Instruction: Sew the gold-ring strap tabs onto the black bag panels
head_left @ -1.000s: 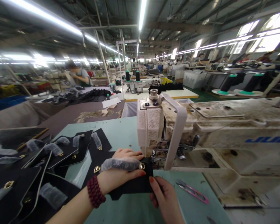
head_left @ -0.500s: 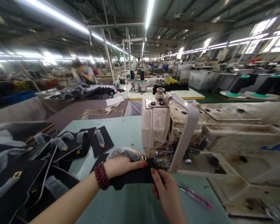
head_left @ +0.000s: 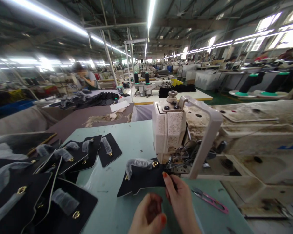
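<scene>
A black leather piece with a gold clasp and a plastic-wrapped strap lies on the pale green table, its right end under the presser foot of the worn cream sewing machine. My right hand grips the piece's right edge, a red-nailed fingertip resting on it beside the needle. My left hand is low in the middle, off the piece, its fingers curled in with the thumb across; nothing shows in it.
Several similar black pieces with gold clasps are spread and stacked at the left. Pink thread snips lie right of my hands. Another person works at a far table. More machines and tables fill the hall behind.
My left hand has come off the black piece and drawn back toward me, curling shut. The piece now lies uncovered. My right hand stays at its edge by the needle.
</scene>
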A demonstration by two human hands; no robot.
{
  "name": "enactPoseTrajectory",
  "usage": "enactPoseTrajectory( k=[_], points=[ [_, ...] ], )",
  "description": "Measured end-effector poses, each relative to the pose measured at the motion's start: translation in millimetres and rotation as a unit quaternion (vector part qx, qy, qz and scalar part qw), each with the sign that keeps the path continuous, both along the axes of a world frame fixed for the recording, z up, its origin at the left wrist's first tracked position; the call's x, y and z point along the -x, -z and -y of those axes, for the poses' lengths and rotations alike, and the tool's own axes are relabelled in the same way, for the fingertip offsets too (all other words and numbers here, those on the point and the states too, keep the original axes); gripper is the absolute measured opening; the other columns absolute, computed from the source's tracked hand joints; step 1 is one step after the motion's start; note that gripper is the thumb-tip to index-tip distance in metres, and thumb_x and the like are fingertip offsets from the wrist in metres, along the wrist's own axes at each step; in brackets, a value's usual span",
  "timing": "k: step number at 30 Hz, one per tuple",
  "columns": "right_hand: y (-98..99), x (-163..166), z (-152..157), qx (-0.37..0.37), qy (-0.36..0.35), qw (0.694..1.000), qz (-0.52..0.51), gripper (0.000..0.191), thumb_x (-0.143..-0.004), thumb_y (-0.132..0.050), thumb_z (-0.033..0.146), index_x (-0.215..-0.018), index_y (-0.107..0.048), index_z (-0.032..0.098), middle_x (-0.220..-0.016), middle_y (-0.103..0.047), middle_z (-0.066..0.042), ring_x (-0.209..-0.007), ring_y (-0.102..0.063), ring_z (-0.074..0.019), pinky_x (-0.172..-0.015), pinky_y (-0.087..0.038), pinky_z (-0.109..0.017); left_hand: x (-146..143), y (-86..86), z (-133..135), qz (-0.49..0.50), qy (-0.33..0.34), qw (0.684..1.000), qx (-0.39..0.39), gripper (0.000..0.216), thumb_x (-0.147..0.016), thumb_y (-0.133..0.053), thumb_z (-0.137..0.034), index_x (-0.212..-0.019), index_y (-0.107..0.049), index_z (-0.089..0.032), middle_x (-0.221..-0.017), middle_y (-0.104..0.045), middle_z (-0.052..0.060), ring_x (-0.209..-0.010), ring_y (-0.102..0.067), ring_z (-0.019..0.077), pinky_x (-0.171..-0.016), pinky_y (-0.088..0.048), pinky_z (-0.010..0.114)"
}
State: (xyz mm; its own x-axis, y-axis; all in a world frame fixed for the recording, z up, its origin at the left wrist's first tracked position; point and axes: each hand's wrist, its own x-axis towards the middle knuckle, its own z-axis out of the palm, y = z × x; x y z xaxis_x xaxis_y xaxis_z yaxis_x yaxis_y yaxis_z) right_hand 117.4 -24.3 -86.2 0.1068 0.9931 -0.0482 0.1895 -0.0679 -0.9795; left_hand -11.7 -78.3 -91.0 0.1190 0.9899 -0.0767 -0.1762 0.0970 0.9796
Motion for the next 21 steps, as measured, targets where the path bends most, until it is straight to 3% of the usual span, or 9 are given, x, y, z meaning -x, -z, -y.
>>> enactPoseTrajectory(
  k=[2, 4, 9, 14, 18, 21],
  points=[
    [-2.1, 0.0, 0.0, -0.008, 0.004, 1.000, 0.006, 0.059, -0.075, -0.045, 0.075, -0.054, -0.043, 0.020, -0.045, -0.037, 0.002, -0.041, -0.036, -0.0115, -0.041, -0.027, -0.023, -15.5, 7.1, -12.3, 0.122, -0.053, 0.986, 0.098, 0.058, -0.059, -0.073, -0.070, -0.083, -0.064, -0.017, -0.065, -0.046, -0.003, -0.052, -0.036, 0.0078, -0.048, -0.032, 0.021],
    [-3.5, -1.1, -0.1, -0.015, -0.001, 1.000, 0.013, 0.057, -0.077, -0.046, 0.072, -0.055, -0.044, 0.020, -0.046, -0.036, 0.002, -0.042, -0.035, -0.0116, -0.042, -0.025, -0.024, -22.2, 4.0, -27.5, 0.167, -0.088, 0.972, 0.140, 0.052, -0.057, -0.079, -0.063, -0.070, -0.063, -0.015, -0.061, -0.043, -0.004, -0.054, -0.036, 0.0085, -0.053, -0.034, 0.023],
    [0.4, -8.0, 2.6, -0.036, -0.027, 0.999, 0.017, 0.053, -0.084, -0.046, 0.065, -0.057, -0.045, 0.020, -0.048, -0.036, 0.002, -0.043, -0.035, -0.0120, -0.043, -0.026, -0.024, -17.0, -10.8, -41.5, 0.056, -0.108, 0.979, 0.162, 0.055, -0.063, -0.075, -0.061, -0.040, -0.051, -0.017, -0.047, -0.043, -0.003, -0.053, -0.036, 0.0110, -0.057, -0.032, 0.026],
    [5.7, -15.1, 12.8, -0.018, -0.083, 0.996, -0.022, 0.047, -0.087, -0.047, 0.061, -0.070, -0.053, 0.018, -0.054, -0.044, 0.001, -0.046, -0.041, -0.0132, -0.044, -0.032, -0.023, -18.9, -21.1, -37.3, 0.077, -0.093, 0.971, 0.207, 0.054, -0.052, -0.079, -0.064, -0.039, -0.056, -0.017, -0.045, -0.048, -0.001, -0.051, -0.039, 0.0116, -0.056, -0.032, 0.027],
    [4.6, -16.9, 17.9, -0.005, -0.060, 0.997, -0.050, 0.046, -0.087, -0.050, 0.060, -0.068, -0.052, 0.018, -0.053, -0.046, 0.001, -0.046, -0.043, -0.0123, -0.044, -0.032, -0.021, -21.0, -25.3, -36.0, 0.081, -0.086, 0.971, 0.210, 0.052, -0.057, -0.078, -0.062, -0.042, -0.059, -0.016, -0.044, -0.048, -0.001, -0.049, -0.039, 0.0109, -0.054, -0.032, 0.026],
    [7.3, -18.9, 13.9, 0.007, -0.094, 0.994, -0.047, 0.047, -0.086, -0.049, 0.062, -0.069, -0.052, 0.018, -0.053, -0.048, 0.000, -0.045, -0.045, -0.0126, -0.043, -0.034, -0.021, -20.9, -25.9, -37.5, 0.082, -0.085, 0.971, 0.209, 0.050, -0.058, -0.078, -0.060, -0.044, -0.058, -0.016, -0.044, -0.048, -0.002, -0.049, -0.039, 0.0108, -0.053, -0.031, 0.026]
  ],
)
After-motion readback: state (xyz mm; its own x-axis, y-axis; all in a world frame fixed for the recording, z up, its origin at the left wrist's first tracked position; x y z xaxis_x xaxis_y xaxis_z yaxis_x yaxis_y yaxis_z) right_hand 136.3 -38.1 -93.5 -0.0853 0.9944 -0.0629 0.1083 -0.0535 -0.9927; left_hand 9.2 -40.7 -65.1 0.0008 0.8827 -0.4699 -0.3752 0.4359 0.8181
